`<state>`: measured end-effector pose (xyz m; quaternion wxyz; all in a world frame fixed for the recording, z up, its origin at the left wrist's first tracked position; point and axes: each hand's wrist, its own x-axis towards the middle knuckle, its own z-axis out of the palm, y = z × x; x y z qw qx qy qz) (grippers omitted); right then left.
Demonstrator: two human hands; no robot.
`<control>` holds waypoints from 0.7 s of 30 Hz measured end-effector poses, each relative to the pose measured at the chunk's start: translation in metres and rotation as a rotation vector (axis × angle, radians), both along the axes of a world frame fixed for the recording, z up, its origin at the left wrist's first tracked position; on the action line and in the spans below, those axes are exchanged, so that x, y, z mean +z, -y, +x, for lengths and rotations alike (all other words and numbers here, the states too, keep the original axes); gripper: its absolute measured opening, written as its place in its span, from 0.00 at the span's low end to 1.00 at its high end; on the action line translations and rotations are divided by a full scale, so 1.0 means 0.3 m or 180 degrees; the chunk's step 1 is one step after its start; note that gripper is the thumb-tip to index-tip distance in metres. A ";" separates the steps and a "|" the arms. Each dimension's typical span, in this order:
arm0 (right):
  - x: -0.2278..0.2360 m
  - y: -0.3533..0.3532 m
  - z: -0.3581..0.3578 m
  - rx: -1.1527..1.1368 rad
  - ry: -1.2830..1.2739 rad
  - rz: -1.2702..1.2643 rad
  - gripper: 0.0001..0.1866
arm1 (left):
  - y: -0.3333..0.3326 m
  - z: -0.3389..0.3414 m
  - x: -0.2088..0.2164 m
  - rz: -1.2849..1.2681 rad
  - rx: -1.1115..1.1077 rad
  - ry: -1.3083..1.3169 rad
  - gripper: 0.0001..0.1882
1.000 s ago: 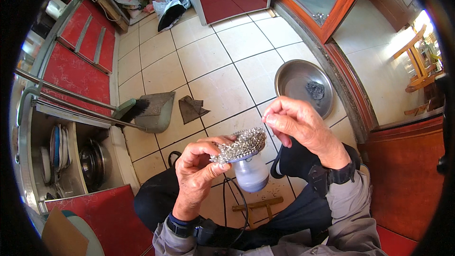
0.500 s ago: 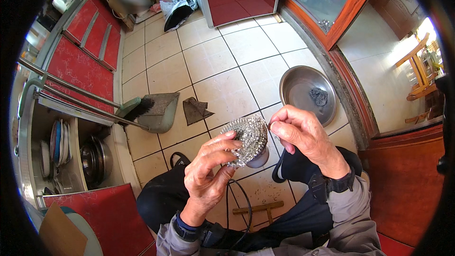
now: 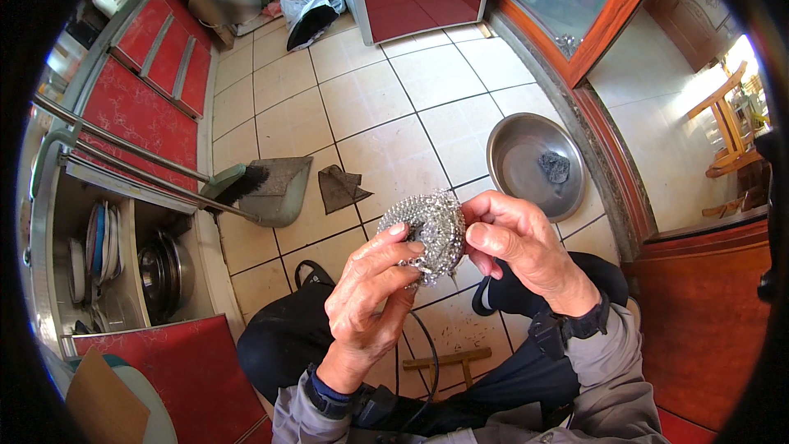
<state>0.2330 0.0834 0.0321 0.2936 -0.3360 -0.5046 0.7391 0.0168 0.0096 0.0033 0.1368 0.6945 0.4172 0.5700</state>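
A round, silvery metal scouring pad with a dark hollow at its middle is held up between my hands. My left hand grips it from the left, fingertips pressed into the hollow and over the near edge. At the right edge of the pad, my right hand has its thumb and forefinger pinched together against the coils. Any loose strand between those fingertips is too small to make out. Beyond my right hand, a steel basin stands on the floor with a dark grey, wadded scrubber in it.
A dustpan and a brush lie on the tiles to the left, beside a dark cloth. An open cupboard holds plates and metal bowls. A small wooden stool and a black cable show between my legs.
My right hand has come left and now meets the pad's edge, where a small gap showed before. The left hand has turned the pad slightly.
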 end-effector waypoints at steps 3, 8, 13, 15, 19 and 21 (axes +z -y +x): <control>0.002 0.001 0.000 -0.0001 -0.0004 0.0013 0.20 | 0.005 -0.002 -0.005 -0.0096 -0.0018 -0.0003 0.19; 0.011 0.000 0.007 -0.0140 0.0134 0.0069 0.18 | 0.009 -0.007 -0.033 -0.0399 -0.0233 0.0760 0.18; -0.001 0.010 -0.007 -0.0357 0.0294 0.0709 0.16 | 0.006 -0.004 -0.064 -0.0546 -0.0339 0.1569 0.18; -0.012 0.013 -0.022 -0.0264 0.0340 0.1220 0.16 | 0.008 0.001 -0.069 -0.0608 -0.0346 0.1661 0.19; -0.017 0.025 -0.039 -0.0486 0.0500 0.1634 0.10 | 0.008 0.011 -0.072 -0.0606 -0.0275 0.1525 0.18; -0.017 0.029 -0.045 -0.0583 0.0527 0.1867 0.05 | 0.004 0.010 -0.071 -0.0564 -0.0243 0.1425 0.18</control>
